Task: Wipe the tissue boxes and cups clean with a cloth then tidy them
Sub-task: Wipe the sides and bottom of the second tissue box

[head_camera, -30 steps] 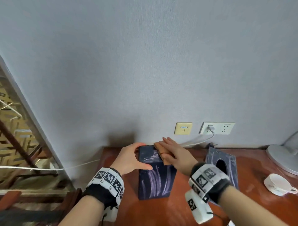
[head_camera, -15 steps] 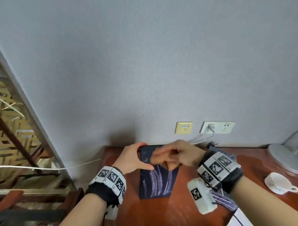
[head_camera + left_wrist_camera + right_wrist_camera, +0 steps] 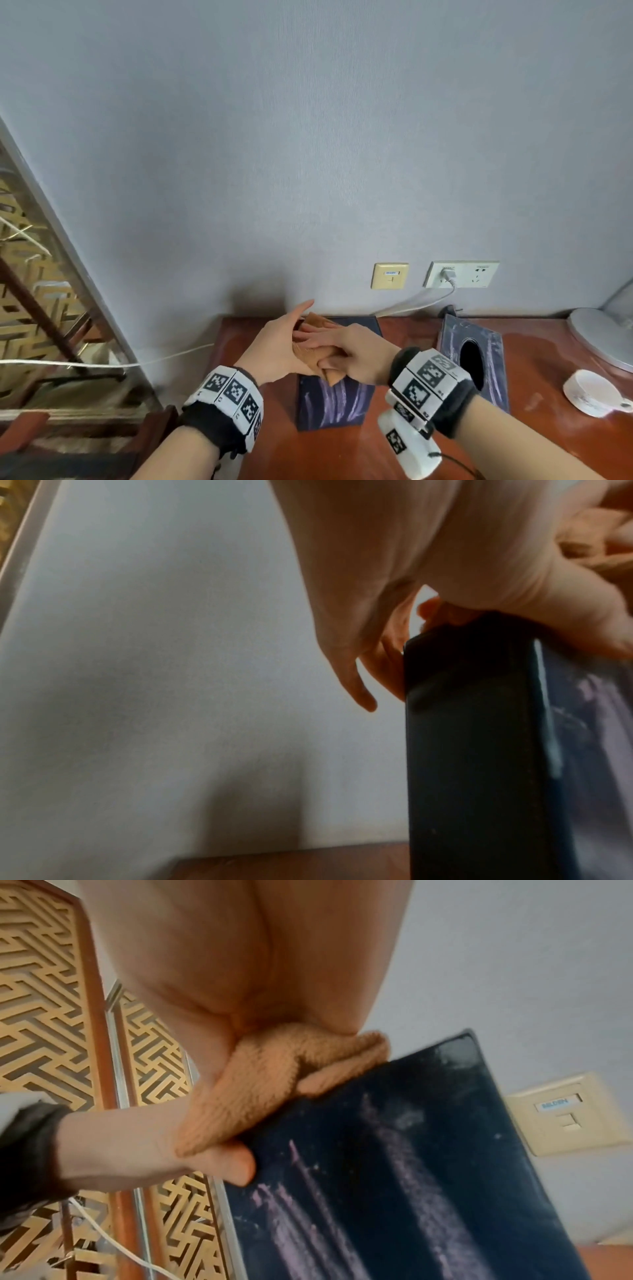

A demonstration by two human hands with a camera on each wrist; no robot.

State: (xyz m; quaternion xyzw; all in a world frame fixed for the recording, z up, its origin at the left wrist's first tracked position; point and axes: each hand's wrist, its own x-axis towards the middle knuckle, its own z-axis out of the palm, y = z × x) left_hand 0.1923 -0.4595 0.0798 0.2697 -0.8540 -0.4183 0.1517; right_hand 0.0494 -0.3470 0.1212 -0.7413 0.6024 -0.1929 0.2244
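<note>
upright dark tissue box (image 3: 334, 404) | orange cloth (image 3: 333, 375) atop | white cup (image 3: 591, 394) right

In the head view, the top of the upright tissue box (image 3: 332, 401) is covered by the left hand (image 3: 281, 346), the right hand (image 3: 356, 356) and the cloth (image 3: 330, 375), of which only two corners are seen. The second tissue box (image 3: 455, 335) is partly hidden behind the right wristband (image 3: 428, 377). A white round base (image 3: 603, 335) is cut off by the right edge. In the left wrist view, the cloth (image 3: 589, 547) is blurred and cut off by the edge.
</note>
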